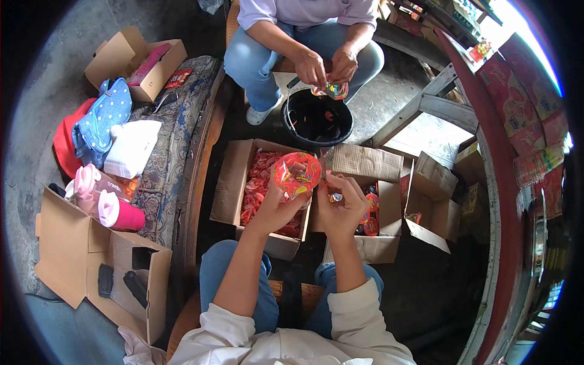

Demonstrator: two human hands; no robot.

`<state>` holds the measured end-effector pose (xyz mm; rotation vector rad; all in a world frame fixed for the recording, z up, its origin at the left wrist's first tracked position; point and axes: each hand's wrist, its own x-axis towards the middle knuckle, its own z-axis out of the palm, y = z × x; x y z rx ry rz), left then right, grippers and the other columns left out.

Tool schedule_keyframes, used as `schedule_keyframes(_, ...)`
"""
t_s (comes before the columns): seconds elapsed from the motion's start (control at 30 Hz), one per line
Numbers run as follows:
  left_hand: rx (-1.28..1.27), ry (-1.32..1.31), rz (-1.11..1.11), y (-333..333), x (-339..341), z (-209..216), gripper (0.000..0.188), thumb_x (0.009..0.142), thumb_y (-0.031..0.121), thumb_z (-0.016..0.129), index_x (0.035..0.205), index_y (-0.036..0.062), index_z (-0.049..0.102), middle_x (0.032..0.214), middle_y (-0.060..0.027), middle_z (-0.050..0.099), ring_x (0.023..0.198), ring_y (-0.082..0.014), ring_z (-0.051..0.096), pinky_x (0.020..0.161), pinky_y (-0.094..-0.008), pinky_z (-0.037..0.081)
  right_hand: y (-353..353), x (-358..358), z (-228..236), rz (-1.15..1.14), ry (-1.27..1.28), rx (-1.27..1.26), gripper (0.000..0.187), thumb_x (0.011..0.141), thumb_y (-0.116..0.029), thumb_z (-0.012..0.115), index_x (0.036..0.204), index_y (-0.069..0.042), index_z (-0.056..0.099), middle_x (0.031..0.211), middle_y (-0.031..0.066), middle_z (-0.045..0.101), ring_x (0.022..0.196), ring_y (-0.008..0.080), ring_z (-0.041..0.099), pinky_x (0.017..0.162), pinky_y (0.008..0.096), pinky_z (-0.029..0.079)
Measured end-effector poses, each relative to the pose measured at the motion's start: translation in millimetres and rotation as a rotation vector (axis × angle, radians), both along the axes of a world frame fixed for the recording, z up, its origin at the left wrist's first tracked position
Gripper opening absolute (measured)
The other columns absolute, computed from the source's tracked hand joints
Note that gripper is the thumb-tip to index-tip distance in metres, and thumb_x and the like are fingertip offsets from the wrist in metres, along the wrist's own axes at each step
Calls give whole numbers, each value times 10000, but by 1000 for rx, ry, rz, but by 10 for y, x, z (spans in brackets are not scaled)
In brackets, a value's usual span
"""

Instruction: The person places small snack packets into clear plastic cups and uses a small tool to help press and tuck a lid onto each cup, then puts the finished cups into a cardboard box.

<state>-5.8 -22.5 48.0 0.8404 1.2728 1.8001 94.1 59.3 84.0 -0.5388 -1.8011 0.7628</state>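
In my left hand (277, 210) is a round plastic cup with a printed red lid (297, 173), its lid turned up toward me. My right hand (340, 204) is beside the cup's right edge, thumb and fingers pinched around a thin grey blade-like strip (322, 163); its exact kind is unclear. Below the cup stands a cardboard box (230, 188) full of red plastic scraps (258, 167). Under and beyond my right hand, another open carton (371, 159) contains red-lidded cups (370, 216).
Opposite me a seated person's hands (328, 67) work a blade at a similar cup over a black bucket (317, 118). A patterned bench (182, 115) at left bears bags and a pink tumbler (125, 213). Open cartons (435, 201) and a wooden frame (447, 109) stand at right.
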Motion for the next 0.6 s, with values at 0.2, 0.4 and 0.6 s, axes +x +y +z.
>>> schedule_keyframes(0.2, -59, 181, 2, -5, -25, 1, 594, 759, -25, 618, 1272, 35, 326, 1170, -71, 458, 1091, -151, 470, 928, -301, 393, 12, 11, -13, -1, -2, 5, 188, 678, 76, 671, 851, 4, 664, 684, 89, 612, 593, 142, 606, 535, 236, 451)
schedule_keyframes(0.4, -107, 288, 32, -5, -34, -117, 505, 749, 39, 646, 1213, 50, 448, 1178, -77, 472, 1128, -193, 444, 972, -355, 340, 32, 15, -65, -28, -17, 48, 193, 684, 70, 668, 866, 4, 660, 686, 90, 605, 594, 150, 600, 532, 244, 450)
schedule_keyframes(0.6, -91, 230, 18, -22, 13, -133, 428, 749, 67, 645, 1156, 61, 514, 1175, -79, 492, 1109, -205, 462, 958, -363, 347, 42, 11, -59, -40, -25, 4, 209, 686, 81, 658, 886, 19, 655, 702, 99, 608, 622, 149, 614, 561, 244, 472)
